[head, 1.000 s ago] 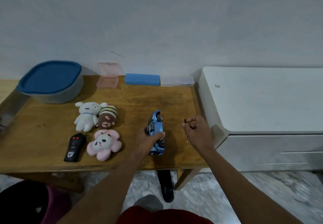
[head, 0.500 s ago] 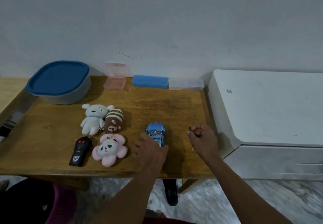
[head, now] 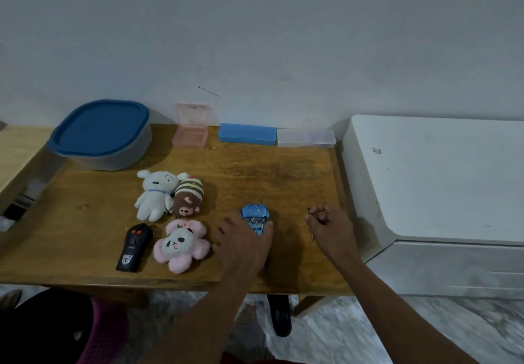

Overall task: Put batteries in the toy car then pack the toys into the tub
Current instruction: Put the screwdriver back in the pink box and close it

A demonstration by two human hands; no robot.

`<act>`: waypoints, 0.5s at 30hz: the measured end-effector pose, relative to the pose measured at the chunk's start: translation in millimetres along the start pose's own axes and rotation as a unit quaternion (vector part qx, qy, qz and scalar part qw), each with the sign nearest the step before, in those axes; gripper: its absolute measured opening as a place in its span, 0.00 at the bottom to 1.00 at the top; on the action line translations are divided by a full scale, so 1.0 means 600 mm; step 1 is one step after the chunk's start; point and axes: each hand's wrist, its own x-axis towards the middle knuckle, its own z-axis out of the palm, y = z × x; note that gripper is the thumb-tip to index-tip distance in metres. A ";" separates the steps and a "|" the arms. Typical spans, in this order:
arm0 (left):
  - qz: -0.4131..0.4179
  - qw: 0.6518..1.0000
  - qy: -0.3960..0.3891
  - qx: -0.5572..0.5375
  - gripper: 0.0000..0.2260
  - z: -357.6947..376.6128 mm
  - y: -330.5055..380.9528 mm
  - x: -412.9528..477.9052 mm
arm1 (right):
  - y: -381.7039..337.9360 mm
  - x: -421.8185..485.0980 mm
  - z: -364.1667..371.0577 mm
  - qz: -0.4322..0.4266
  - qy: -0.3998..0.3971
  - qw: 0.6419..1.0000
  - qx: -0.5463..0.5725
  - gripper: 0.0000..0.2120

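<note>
Near half of toy car (head: 254, 214) hidden under left hand (head: 243, 243). Thin tool (head: 312, 237) pinched in right hand (head: 330, 229), too small to identify. Tub (head: 124, 159) contents hidden by lid (head: 99, 125). Cabinet (head: 453, 179) cut off at right edge.

dim, bluish cast | soft shadows under hands | wide-angle bend at edges | floor blurred
</note>
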 end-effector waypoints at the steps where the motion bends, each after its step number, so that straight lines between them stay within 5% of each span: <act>1: 0.033 0.999 0.006 -0.014 0.33 -0.011 -0.003 0.009 | -0.009 0.005 0.001 -0.005 -0.011 1.000 -0.011 0.05; 5: 0.160 0.987 0.030 0.004 0.22 -0.075 -0.012 0.060 | -0.064 0.035 0.016 -0.065 -0.047 0.996 -0.048 0.07; 10: 0.217 0.973 0.042 0.066 0.25 -0.164 -0.037 0.136 | -0.154 0.072 0.054 -0.156 -0.130 0.968 -0.144 0.10; 15: 0.242 0.962 0.061 0.113 0.25 -0.228 -0.079 0.209 | -0.247 0.117 0.124 -0.242 -0.133 0.923 -0.268 0.07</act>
